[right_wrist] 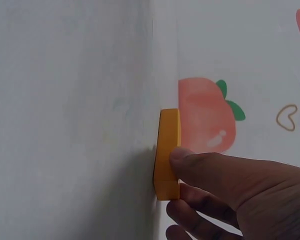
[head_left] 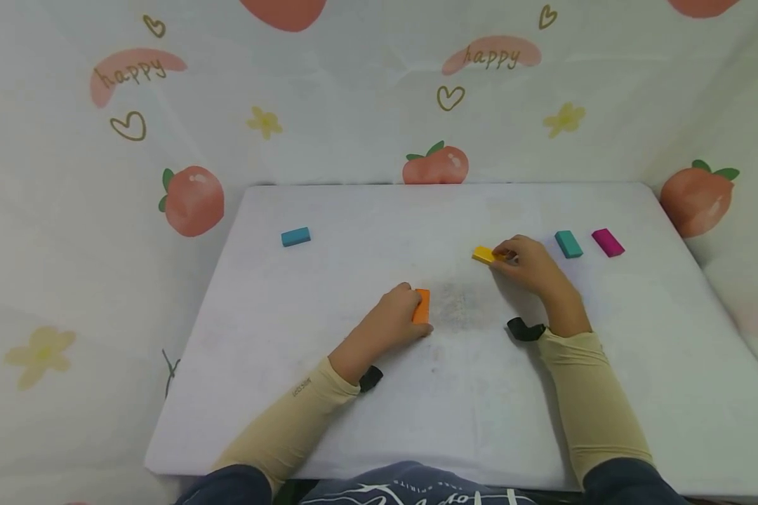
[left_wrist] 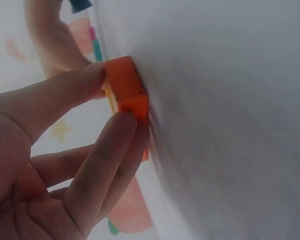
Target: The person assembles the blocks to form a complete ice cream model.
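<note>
Near the middle of the white table, my left hand (head_left: 388, 317) pinches an orange block (head_left: 422, 306) between thumb and fingers. In the left wrist view the orange block (left_wrist: 125, 77) rests against the tabletop, with the thumb at one end and fingertips on its near side. Farther back and to the right, my right hand (head_left: 527, 263) holds a yellow block (head_left: 483, 254) by its right end. The right wrist view shows the thumb on the face of the yellow block (right_wrist: 167, 150), which lies at the table surface; other fingers curl behind it.
A blue block (head_left: 295, 237) lies at the back left of the table (head_left: 278, 393). To the right of my right hand are a teal block (head_left: 568, 244) and a magenta block (head_left: 608, 243). A patterned cloth (head_left: 341, 84) hangs behind the table.
</note>
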Tool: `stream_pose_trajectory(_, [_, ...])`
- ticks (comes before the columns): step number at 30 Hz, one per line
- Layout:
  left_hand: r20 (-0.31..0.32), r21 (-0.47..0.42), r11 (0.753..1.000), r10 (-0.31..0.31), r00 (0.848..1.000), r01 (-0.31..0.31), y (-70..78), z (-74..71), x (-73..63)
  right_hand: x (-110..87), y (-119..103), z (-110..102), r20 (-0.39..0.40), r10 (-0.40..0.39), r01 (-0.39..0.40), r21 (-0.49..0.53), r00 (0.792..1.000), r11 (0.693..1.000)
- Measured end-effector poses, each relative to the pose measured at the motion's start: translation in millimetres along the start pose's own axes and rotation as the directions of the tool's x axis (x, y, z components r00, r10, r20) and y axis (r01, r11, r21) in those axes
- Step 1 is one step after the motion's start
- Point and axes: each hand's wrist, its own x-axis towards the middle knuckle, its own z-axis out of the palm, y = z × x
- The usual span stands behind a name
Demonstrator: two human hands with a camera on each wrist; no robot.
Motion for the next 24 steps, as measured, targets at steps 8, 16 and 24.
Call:
stream_pose_trajectory(8, [0.002,-0.064,0.998,-0.023,1.000,0.023,6.0,-2.2,3.5,9.9,-16,11,0.020,-0.069,0.068,0.019,0.997,0.997])
stream_pose_trajectory(16, [-0.061,-0.008,0.998,0.055,0.997,-0.055,0.6,-33.4,36.2,14.1,-23,16,0.036,-0.075,0.075,0.022,0.996,0.997])
stream_pose_trajectory(24, [0.025,0.152,0.966,0.209,0.978,-0.210,-4.3,-42.1,97.1,13.5,-30,24,0.060,-0.099,0.097,0.044,0.993,0.994])
